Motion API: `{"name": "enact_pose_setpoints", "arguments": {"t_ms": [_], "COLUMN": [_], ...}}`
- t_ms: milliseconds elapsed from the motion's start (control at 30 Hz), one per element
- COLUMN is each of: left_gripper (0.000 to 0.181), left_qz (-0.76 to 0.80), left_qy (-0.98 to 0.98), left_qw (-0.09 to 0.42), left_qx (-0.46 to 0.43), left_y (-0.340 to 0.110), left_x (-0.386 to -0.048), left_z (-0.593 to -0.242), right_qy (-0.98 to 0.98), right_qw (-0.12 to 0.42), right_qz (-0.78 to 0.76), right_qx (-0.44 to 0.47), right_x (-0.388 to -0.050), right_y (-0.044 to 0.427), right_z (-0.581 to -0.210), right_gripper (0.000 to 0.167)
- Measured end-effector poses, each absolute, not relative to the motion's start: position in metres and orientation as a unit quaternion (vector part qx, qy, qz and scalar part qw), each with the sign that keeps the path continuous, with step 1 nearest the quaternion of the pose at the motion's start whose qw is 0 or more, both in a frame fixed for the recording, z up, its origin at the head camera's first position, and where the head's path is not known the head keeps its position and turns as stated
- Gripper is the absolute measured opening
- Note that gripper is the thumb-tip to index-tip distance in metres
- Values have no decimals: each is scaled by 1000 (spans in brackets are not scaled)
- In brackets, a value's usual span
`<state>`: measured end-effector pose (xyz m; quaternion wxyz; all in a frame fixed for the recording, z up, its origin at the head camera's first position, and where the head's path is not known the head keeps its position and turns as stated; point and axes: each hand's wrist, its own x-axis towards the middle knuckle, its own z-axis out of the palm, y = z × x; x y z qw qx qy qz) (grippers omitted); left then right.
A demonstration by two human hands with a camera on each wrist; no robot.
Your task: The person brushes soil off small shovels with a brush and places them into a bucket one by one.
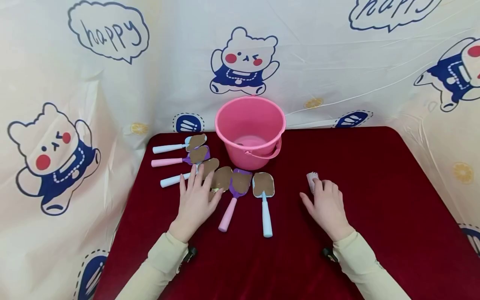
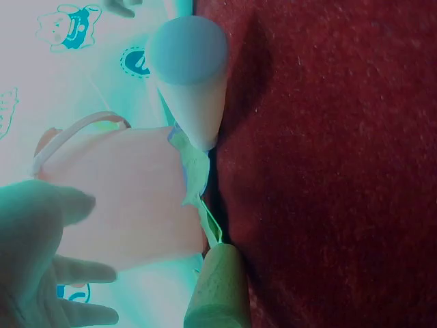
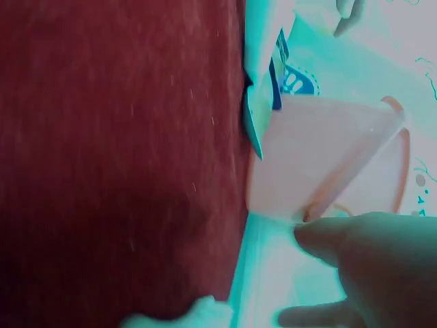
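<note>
Several toy shovels with brown-covered blades lie in a curved row. My left hand (image 1: 196,202), fingers spread, is over the middle of the row and partly hides a shovel with a brown blade (image 1: 223,178); the left wrist view shows its thumb and fingers apart, gripping nothing. To the right lie a pink-handled shovel with a purple blade (image 1: 240,183) and a light-blue shovel (image 1: 266,212). My right hand (image 1: 329,206) is low over the table beside a small white bristled piece, perhaps a brush (image 1: 312,178). In the right wrist view its thumb and finger are apart; whether it touches the brush is unclear.
A pink bucket (image 1: 251,156) with its handle hanging down stands at the back, behind the shovels. More shovels, including a pink-handled one (image 1: 166,162), lie at the left. A dark red cloth (image 1: 375,175) covers the table; a printed curtain (image 1: 318,54) surrounds it.
</note>
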<state>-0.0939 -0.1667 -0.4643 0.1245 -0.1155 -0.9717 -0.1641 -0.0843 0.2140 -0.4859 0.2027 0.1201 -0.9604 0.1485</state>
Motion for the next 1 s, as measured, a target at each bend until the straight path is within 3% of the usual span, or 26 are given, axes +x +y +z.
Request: {"name": "enact_pose_setpoints", "arguments": {"t_ms": [133, 333, 500, 733, 1000], "left_gripper": [43, 47, 47, 37, 24], "left_qz": [-165, -173, -177, -174, -169], "left_qy": [-965, -958, -954, -954, -955], "left_qw": [158, 182, 195, 192, 189], "left_qx": [-125, -138, -147, -152, -157], "left_y": [-165, -162, -157, -153, -153], "left_x": [-93, -92, -90, -87, -84], "left_z": [-465, -466, -466, -465, -464], "right_qy": [-968, -990, -994, -990, -967], "right_qw": [189, 79, -26, -58, -168], "right_qz": [128, 105, 94, 122, 190], "right_qx": [107, 59, 41, 40, 15], "right_x": [-79, -74, -77, -82, -87], "right_y": [222, 231, 237, 239, 243], "right_z": [-484, -479, -474, -475, -476], "right_gripper": [45, 50, 44, 29, 27]}}
